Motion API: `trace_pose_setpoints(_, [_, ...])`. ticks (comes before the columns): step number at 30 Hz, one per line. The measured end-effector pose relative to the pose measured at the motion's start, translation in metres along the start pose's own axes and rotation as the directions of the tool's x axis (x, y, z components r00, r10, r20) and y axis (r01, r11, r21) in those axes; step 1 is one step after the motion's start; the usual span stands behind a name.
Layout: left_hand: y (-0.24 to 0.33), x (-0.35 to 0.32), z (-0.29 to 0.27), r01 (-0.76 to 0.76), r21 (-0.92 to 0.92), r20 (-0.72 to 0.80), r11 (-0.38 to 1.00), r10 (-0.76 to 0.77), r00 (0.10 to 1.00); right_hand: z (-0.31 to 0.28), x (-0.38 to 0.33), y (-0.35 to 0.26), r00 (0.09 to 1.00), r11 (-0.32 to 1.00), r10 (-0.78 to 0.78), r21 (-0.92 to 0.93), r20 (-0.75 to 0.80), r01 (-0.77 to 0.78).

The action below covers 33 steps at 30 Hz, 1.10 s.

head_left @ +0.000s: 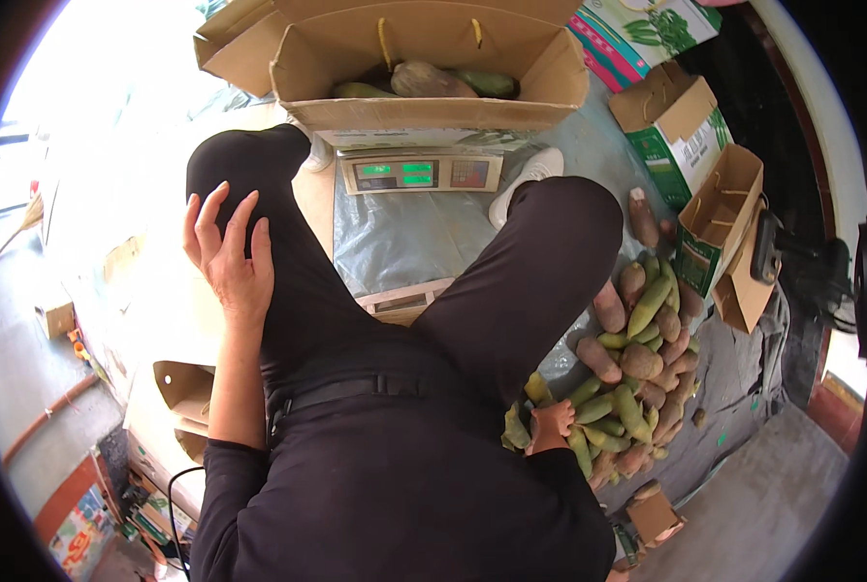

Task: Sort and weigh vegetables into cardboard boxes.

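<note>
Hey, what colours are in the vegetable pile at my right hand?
Green and pinkish-brown; the vegetable pile at your right hand shows in the head view.

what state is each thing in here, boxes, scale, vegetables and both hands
large cardboard box: open, vegetables inside
scale: on, display lit green
upper green box: open
lower green box: open
vegetable heap: loose, piled
left hand: empty, fingers spread
right hand: at the heap, grip unclear
</note>
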<state>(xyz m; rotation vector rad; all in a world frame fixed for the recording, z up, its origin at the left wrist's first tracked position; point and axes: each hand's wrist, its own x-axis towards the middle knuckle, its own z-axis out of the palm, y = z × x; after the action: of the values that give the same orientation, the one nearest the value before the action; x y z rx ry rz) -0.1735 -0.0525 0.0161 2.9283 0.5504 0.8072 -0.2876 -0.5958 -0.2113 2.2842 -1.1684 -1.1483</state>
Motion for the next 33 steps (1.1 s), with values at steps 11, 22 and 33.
trace_pose_setpoints(11, [0.000, 0.004, 0.001, 0.023, 0.005, -0.005, 1.000, -0.023, 1.000, -0.048, -0.016, -0.024, 0.972, 0.954, -0.182, 0.214, -0.148, 0.211])
trace_pose_setpoints(22, [0.002, 0.007, -0.002, 0.035, -0.090, 0.022, 0.995, -0.033, 0.999, -0.272, -0.027, -0.088, 0.461, -0.018, -0.201, 0.474, -0.864, 0.881])
trace_pose_setpoints(33, [-0.009, 0.000, -0.010, 0.080, -0.091, 0.027, 0.993, -0.078, 0.997, -0.487, -0.251, -0.167, -0.200, -0.581, -0.352, 0.046, -0.914, 0.813])
